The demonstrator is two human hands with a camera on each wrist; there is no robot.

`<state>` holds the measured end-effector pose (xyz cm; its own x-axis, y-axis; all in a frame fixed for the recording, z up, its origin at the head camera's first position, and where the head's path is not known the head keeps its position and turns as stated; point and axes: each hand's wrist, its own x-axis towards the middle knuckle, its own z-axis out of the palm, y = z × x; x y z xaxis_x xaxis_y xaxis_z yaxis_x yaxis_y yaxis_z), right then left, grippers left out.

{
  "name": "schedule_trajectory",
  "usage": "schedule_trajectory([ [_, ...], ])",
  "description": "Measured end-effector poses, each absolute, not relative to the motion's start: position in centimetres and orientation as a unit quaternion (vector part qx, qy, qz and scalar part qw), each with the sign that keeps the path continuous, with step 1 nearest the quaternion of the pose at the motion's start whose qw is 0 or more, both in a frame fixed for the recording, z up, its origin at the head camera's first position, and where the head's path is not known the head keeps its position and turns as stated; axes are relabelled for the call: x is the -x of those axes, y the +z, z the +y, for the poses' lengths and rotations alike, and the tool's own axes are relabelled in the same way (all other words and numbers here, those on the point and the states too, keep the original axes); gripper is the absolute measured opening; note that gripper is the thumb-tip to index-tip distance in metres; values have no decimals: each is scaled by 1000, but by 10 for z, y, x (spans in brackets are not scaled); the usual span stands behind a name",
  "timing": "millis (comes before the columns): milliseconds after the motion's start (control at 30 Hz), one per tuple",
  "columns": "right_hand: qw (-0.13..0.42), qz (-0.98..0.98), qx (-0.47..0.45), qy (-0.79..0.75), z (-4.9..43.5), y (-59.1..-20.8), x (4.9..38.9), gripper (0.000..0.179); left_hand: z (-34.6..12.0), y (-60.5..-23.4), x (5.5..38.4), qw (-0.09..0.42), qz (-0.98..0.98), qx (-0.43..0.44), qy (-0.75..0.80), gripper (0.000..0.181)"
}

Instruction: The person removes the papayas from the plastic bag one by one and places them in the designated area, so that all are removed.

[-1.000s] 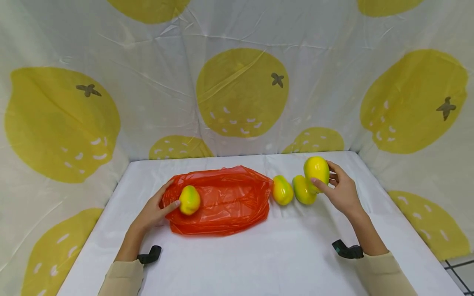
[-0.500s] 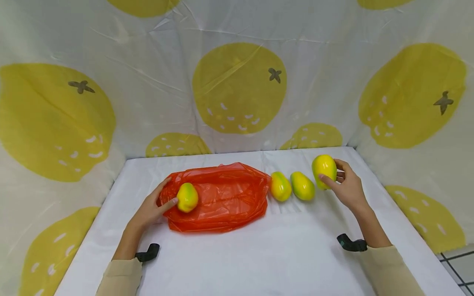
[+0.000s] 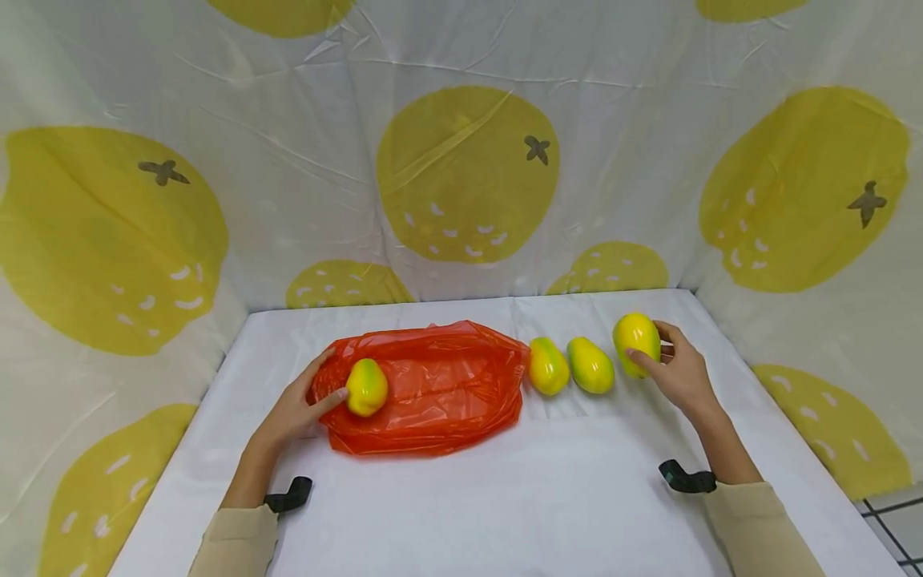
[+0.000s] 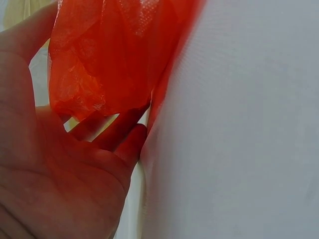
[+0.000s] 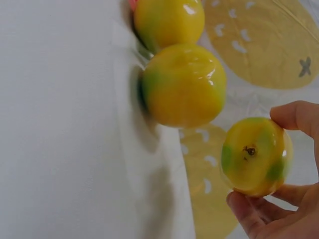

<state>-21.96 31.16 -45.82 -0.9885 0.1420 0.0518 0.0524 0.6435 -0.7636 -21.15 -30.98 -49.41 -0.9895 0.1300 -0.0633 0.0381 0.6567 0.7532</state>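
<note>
A yellow-green mango (image 3: 636, 344) is pinched between the thumb and fingers of my right hand (image 3: 681, 367); its stem end (image 5: 250, 151) faces the right wrist camera. Just left of it, two similar mangoes (image 3: 591, 365) (image 3: 549, 367) lie side by side on the white cloth. The red plastic bag (image 3: 447, 393) is spread out left of them, with another mango (image 3: 366, 387) at its left end. My left hand (image 3: 297, 407) grips that end of the bag, thumb against the mango and fingers behind the plastic. In the left wrist view, fingers (image 4: 127, 142) curl under the bag.
The white-covered table (image 3: 490, 505) stretches in front of the bag. Around its back and sides hangs a white curtain (image 3: 620, 160) printed with big yellow lemons. Black wrist cameras (image 3: 288, 494) sit on both forearms.
My right hand has carried its mango rightward, from overlapping the neighbouring mango to standing apart from it, and lowered it slightly in the last half second. My left hand keeps its grip on the bag.
</note>
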Motion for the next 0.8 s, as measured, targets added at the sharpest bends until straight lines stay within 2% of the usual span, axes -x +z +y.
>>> schedule_trajectory([
  [800, 6, -916, 63, 397, 318, -492, 232, 90, -307, -491, 208, 58, 904, -40, 421, 92],
])
